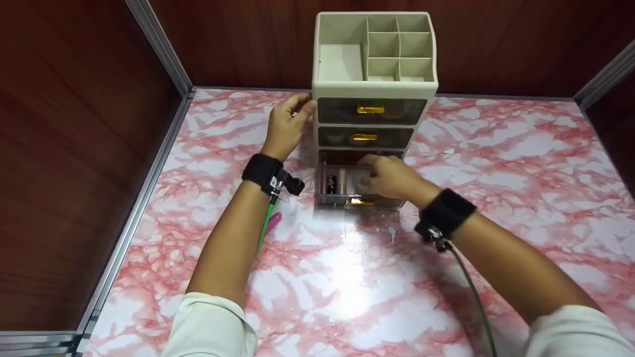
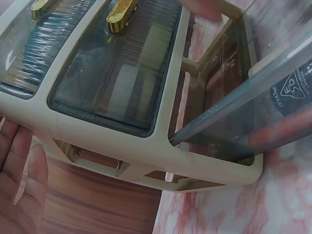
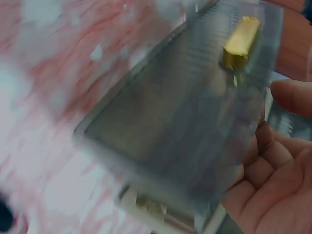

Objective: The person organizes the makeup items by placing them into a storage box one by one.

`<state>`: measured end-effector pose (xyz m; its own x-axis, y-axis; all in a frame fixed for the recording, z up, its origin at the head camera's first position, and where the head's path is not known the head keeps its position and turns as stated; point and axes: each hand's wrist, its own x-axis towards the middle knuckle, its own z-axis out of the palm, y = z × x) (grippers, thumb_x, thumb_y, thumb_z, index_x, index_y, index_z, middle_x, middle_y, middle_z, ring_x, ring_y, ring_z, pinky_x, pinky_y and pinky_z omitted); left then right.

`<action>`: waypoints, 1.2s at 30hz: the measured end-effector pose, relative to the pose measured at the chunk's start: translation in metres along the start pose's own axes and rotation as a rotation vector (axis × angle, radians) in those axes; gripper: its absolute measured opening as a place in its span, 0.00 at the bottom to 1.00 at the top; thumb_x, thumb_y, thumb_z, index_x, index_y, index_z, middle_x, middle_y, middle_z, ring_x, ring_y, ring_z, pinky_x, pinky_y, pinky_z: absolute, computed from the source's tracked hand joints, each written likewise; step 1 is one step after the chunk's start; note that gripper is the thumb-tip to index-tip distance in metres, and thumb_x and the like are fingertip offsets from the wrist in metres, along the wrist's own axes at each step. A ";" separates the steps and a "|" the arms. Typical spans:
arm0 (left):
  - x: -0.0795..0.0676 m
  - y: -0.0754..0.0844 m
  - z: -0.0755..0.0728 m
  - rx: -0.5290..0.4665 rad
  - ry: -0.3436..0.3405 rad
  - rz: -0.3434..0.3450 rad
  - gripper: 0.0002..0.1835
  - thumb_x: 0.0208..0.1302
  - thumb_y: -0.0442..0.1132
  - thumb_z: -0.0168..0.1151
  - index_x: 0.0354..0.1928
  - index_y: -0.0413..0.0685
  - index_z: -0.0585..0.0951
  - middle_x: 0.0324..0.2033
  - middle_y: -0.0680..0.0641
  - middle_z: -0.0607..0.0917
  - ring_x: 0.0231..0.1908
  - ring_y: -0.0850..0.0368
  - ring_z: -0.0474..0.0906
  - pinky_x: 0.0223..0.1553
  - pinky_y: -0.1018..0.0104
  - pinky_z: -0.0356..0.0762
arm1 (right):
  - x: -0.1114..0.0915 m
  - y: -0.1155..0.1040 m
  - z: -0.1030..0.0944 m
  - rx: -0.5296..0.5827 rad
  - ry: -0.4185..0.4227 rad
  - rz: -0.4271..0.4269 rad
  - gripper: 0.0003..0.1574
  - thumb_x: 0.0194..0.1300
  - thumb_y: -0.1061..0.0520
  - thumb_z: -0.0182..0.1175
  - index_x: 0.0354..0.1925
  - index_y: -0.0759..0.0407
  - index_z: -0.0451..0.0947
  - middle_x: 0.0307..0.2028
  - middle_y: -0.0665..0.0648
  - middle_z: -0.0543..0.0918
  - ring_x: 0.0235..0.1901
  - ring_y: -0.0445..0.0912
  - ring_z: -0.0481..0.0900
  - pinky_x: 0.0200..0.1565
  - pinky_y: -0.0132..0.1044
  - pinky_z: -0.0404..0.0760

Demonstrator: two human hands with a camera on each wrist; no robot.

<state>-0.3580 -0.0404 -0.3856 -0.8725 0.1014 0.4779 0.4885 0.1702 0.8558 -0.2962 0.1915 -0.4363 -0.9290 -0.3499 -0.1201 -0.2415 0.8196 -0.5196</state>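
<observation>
A cream drawer organizer (image 1: pixel 377 90) stands against the back wall, its bottom clear drawer (image 1: pixel 382 202) pulled out. In that drawer lie a pinkish tube (image 1: pixel 324 181), a small dark bottle (image 1: pixel 332 183) with white lettering and a beige tube (image 1: pixel 342 181). My left hand (image 1: pixel 287 121) touches the organizer's left side with thumb and fingers. My right hand (image 1: pixel 394 178) reaches into the right part of the drawer. In the right wrist view, the right thumb stands apart from the bent fingers; the fingertips are hidden behind the drawer front, and nothing shows in the palm.
Two upper drawers with gold handles (image 1: pixel 370 109) are closed. The organizer's top has several compartments (image 1: pixel 342 62). On the marbled pink tabletop (image 1: pixel 208 198), a bright pink object (image 1: pixel 274 222) lies partly behind the left forearm. Cables run from both wrist cameras.
</observation>
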 end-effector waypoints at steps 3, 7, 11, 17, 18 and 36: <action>-0.001 0.000 0.000 -0.008 0.001 -0.004 0.13 0.60 0.40 0.58 0.41 0.38 0.79 0.32 0.48 0.80 0.33 0.59 0.73 0.38 0.62 0.71 | -0.016 0.008 -0.011 0.021 0.032 -0.016 0.27 0.57 0.47 0.59 0.54 0.54 0.69 0.36 0.54 0.79 0.30 0.46 0.76 0.33 0.43 0.76; -0.001 -0.001 -0.001 -0.010 0.004 -0.008 0.13 0.60 0.39 0.57 0.42 0.38 0.79 0.32 0.48 0.81 0.34 0.58 0.73 0.39 0.63 0.71 | -0.037 0.022 -0.023 0.015 0.073 -0.010 0.20 0.58 0.47 0.58 0.47 0.52 0.72 0.28 0.50 0.78 0.23 0.45 0.75 0.25 0.40 0.75; -0.002 -0.003 -0.001 -0.010 0.015 -0.032 0.12 0.60 0.40 0.58 0.42 0.39 0.79 0.32 0.48 0.81 0.34 0.58 0.73 0.38 0.64 0.71 | -0.056 0.037 -0.030 -0.033 0.103 -0.022 0.14 0.58 0.46 0.57 0.40 0.52 0.73 0.23 0.50 0.77 0.19 0.44 0.73 0.23 0.40 0.72; -0.001 -0.002 0.000 0.012 0.018 -0.013 0.13 0.59 0.40 0.58 0.41 0.38 0.80 0.31 0.48 0.81 0.33 0.59 0.73 0.37 0.66 0.71 | -0.081 0.057 -0.038 -0.093 0.093 0.028 0.13 0.58 0.51 0.57 0.39 0.56 0.72 0.25 0.53 0.78 0.23 0.46 0.75 0.27 0.43 0.73; 0.000 -0.002 0.001 0.011 0.018 -0.011 0.12 0.59 0.39 0.58 0.41 0.38 0.80 0.31 0.48 0.81 0.33 0.59 0.73 0.37 0.66 0.71 | -0.085 0.060 -0.038 -0.103 0.074 0.048 0.14 0.58 0.51 0.57 0.40 0.56 0.72 0.26 0.53 0.78 0.23 0.46 0.75 0.27 0.43 0.73; 0.010 -0.030 0.003 0.021 0.013 -0.033 0.17 0.58 0.46 0.59 0.43 0.41 0.79 0.31 0.49 0.80 0.34 0.59 0.73 0.36 0.69 0.70 | -0.104 0.097 -0.014 -0.200 -0.145 0.248 0.25 0.59 0.49 0.56 0.50 0.61 0.65 0.29 0.55 0.78 0.29 0.49 0.75 0.29 0.45 0.71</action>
<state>-0.3817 -0.0412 -0.4072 -0.8880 0.0825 0.4523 0.4595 0.1936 0.8668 -0.2270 0.3139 -0.4628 -0.9202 -0.1781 -0.3486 -0.0770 0.9555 -0.2849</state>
